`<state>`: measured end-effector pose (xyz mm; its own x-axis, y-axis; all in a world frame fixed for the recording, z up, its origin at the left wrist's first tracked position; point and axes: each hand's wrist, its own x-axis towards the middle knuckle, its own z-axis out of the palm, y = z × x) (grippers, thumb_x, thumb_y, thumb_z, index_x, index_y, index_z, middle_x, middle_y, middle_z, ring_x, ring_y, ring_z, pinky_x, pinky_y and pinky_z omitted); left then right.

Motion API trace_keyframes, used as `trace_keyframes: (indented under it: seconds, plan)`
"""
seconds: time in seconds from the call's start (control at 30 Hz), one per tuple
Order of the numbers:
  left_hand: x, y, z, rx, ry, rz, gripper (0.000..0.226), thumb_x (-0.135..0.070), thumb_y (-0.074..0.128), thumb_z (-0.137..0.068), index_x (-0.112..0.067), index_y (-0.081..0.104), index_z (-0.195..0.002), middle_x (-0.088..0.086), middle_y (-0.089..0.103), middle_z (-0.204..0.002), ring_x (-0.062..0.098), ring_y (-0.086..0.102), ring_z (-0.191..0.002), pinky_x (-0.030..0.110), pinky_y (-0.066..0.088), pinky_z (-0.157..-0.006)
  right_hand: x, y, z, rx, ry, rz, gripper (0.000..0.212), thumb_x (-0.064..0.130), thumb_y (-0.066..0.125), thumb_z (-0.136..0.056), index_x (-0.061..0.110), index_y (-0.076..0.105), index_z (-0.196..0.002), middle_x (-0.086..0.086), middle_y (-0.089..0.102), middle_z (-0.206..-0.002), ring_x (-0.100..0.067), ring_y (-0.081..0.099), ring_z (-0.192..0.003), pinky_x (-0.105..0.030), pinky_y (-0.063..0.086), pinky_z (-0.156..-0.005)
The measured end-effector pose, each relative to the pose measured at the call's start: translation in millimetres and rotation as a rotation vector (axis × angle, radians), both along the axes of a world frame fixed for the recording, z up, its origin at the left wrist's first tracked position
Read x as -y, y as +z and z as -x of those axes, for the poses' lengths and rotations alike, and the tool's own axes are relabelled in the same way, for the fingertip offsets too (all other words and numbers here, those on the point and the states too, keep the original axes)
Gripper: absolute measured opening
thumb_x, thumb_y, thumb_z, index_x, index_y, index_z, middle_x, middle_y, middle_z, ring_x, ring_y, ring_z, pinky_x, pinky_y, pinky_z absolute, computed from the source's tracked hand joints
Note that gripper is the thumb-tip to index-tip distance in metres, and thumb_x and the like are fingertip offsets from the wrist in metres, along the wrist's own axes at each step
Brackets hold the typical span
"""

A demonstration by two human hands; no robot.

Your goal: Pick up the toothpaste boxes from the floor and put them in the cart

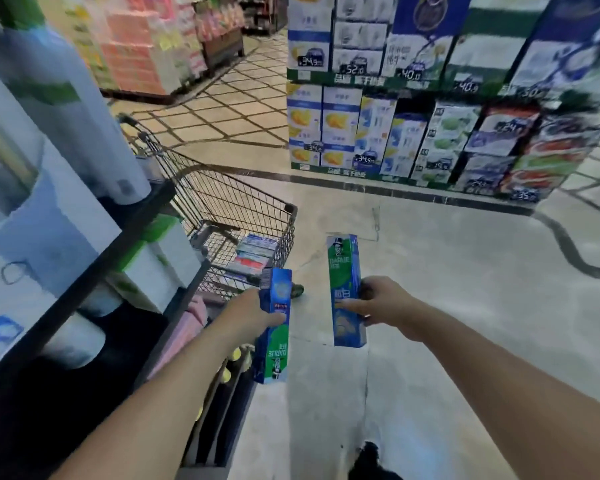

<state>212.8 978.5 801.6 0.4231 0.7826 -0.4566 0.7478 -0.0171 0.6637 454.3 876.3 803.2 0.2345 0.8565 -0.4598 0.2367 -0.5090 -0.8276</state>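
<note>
My left hand (253,311) grips a blue and green toothpaste box (272,344) held upright, green end down, just right of the cart's near corner. My right hand (378,303) grips a second toothpaste box (345,268), green end up, above the pale floor. The wire shopping cart (284,237) stands ahead and to the left, and several boxes (255,252) lie flat in its basket. Both held boxes are off the floor and outside the cart.
A dark shelf unit (118,244) with white and blue packages crowds the left side. A display of stacked cartons (413,140) with price tags lines the far right. Pale floor (465,289) spreads to the right; a dark shoe (369,459) shows at the bottom.
</note>
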Motion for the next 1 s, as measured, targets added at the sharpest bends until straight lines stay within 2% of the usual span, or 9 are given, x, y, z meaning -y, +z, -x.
trace_keyframes:
  seconds: [0.1, 0.2, 0.27, 0.37, 0.47, 0.57, 0.7, 0.87, 1.0]
  plan:
    - [-36.8, -8.0, -35.3, -0.046, 0.022, 0.037, 0.039, -0.032, 0.076, -0.083, -0.018, 0.055, -0.113, -0.001, 0.067, -0.108, 0.019, 0.065, -0.095, 0.039, 0.058, -0.08, -34.8, -12.7, -38.0, -0.018, -0.003, 0.013, 0.031, 0.026, 0.078, -0.083, 0.009, 0.066, -0.106, -0.007, 0.074, -0.102, -0.021, 0.071, -0.091, -0.035, 0.061, -0.072]
    - [-73.3, -9.2, -76.8, -0.06, 0.024, 0.046, 0.028, -0.029, 0.073, -0.088, -0.019, 0.056, -0.108, -0.001, 0.067, -0.104, 0.018, 0.065, -0.093, 0.036, 0.057, -0.074, -75.6, -20.9, -80.6, -0.035, -0.008, 0.004, 0.03, 0.026, 0.079, -0.083, 0.01, 0.066, -0.104, -0.006, 0.074, -0.1, -0.021, 0.072, -0.09, -0.036, 0.061, -0.072]
    - [-94.5, -8.1, -100.2, -0.06, 0.053, 0.053, 0.016, -0.026, 0.07, -0.091, -0.022, 0.055, -0.097, -0.003, 0.066, -0.098, 0.018, 0.065, -0.091, 0.037, 0.057, -0.078, -102.1, -21.6, -106.9, -0.036, 0.007, 0.011, 0.027, 0.026, 0.079, -0.083, 0.012, 0.066, -0.102, -0.007, 0.074, -0.1, -0.022, 0.072, -0.09, -0.039, 0.061, -0.075]
    - [-126.4, -3.4, -131.3, -0.081, 0.105, 0.068, 0.031, -0.031, 0.075, -0.086, -0.019, 0.055, -0.107, 0.0, 0.066, -0.107, 0.019, 0.065, -0.097, 0.04, 0.056, -0.085, -142.3, -19.7, -142.7, -0.05, 0.056, 0.03, 0.028, 0.025, 0.081, -0.081, 0.012, 0.066, -0.101, -0.008, 0.074, -0.099, -0.025, 0.072, -0.092, -0.047, 0.06, -0.081]
    - [-158.6, -1.7, -154.6, -0.083, 0.122, 0.057, 0.037, -0.034, 0.077, -0.081, -0.019, 0.062, -0.112, -0.001, 0.07, -0.109, 0.017, 0.067, -0.096, 0.037, 0.056, -0.085, -185.3, -12.8, -169.1, -0.06, 0.102, 0.015, 0.03, 0.025, 0.079, -0.083, 0.011, 0.065, -0.104, -0.006, 0.074, -0.1, -0.022, 0.073, -0.09, -0.043, 0.061, -0.079]
    - [-183.9, -0.1, -170.9, -0.089, 0.148, 0.088, 0.042, -0.042, 0.078, -0.073, -0.023, 0.063, -0.108, -0.002, 0.072, -0.106, 0.019, 0.069, -0.095, 0.045, 0.057, -0.087, -217.2, -13.4, -184.7, -0.099, 0.119, 0.023, 0.033, 0.024, 0.079, -0.083, 0.009, 0.064, -0.109, -0.005, 0.074, -0.101, -0.02, 0.073, -0.09, -0.039, 0.062, -0.076]
    - [-227.4, -3.9, -187.6, -0.075, 0.21, 0.107, 0.022, -0.026, 0.075, -0.086, -0.021, 0.063, -0.104, 0.0, 0.074, -0.102, 0.021, 0.071, -0.093, 0.047, 0.058, -0.086, -260.1, -21.3, -200.1, -0.088, 0.154, 0.046, 0.037, 0.026, 0.081, -0.081, 0.008, 0.065, -0.111, -0.006, 0.074, -0.1, -0.022, 0.073, -0.09, -0.043, 0.061, -0.079]
    - [-284.5, -12.6, -195.0, -0.033, 0.263, 0.131, 0.022, -0.024, 0.073, -0.088, -0.022, 0.06, -0.106, 0.0, 0.073, -0.101, 0.019, 0.071, -0.086, 0.039, 0.06, -0.072, -326.7, -22.7, -204.5, -0.001, 0.235, 0.075, 0.034, 0.029, 0.08, -0.082, 0.011, 0.066, -0.107, -0.005, 0.074, -0.099, -0.02, 0.072, -0.089, -0.041, 0.062, -0.076]
    - [-331.6, -19.0, -183.4, 0.01, 0.373, 0.158, 0.028, -0.025, 0.075, -0.086, -0.021, 0.057, -0.107, 0.003, 0.071, -0.104, 0.024, 0.071, -0.089, 0.047, 0.062, -0.076, -388.8, -14.6, -191.1, 0.09, 0.311, 0.078, 0.035, 0.031, 0.079, -0.083, 0.01, 0.065, -0.108, -0.003, 0.072, -0.097, -0.018, 0.071, -0.088, -0.038, 0.062, -0.075]
